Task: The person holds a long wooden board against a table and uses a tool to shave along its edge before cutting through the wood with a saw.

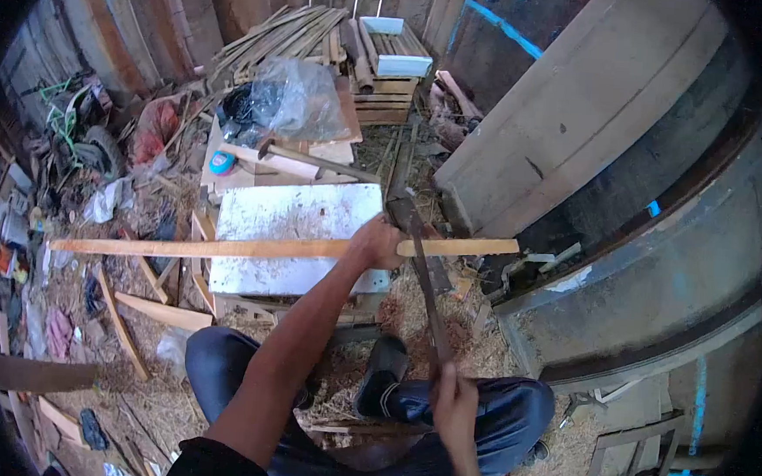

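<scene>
A long, pale wooden strip lies crosswise over a worn white board, with both ends sticking out past it. Near the board's right edge, my left hand is closed around the strip and presses it down. My right hand grips the near end of a long, dark-bladed hand tool in front of my right knee. Its blade points away from me and crosses the strip just right of my left hand. The strip's right end extends beyond the blade.
Behind the board lie a hammer, a blue tape measure and clear plastic. A stack of sticks and a white tray stand farther back. Wood panels lean at right; offcuts litter the left floor.
</scene>
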Demonstrator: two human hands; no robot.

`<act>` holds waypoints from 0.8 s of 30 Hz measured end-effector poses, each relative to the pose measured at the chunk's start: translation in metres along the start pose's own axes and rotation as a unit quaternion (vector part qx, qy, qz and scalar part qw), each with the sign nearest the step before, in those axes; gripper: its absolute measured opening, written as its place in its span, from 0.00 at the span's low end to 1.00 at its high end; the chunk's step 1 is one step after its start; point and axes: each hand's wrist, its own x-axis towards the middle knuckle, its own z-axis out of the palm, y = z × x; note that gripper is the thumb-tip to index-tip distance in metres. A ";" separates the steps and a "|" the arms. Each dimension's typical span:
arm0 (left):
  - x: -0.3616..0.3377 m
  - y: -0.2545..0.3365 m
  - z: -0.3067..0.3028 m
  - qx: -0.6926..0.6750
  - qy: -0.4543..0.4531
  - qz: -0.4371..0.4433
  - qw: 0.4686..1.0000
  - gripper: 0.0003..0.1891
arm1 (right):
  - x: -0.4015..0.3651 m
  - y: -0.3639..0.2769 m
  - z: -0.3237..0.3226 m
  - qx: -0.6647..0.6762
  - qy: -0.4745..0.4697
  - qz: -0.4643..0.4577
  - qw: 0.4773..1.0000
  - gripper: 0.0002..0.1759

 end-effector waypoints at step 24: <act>0.001 -0.003 0.002 -0.022 0.012 0.000 1.000 0.17 | -0.007 0.031 0.017 0.104 0.041 -0.042 0.993 0.21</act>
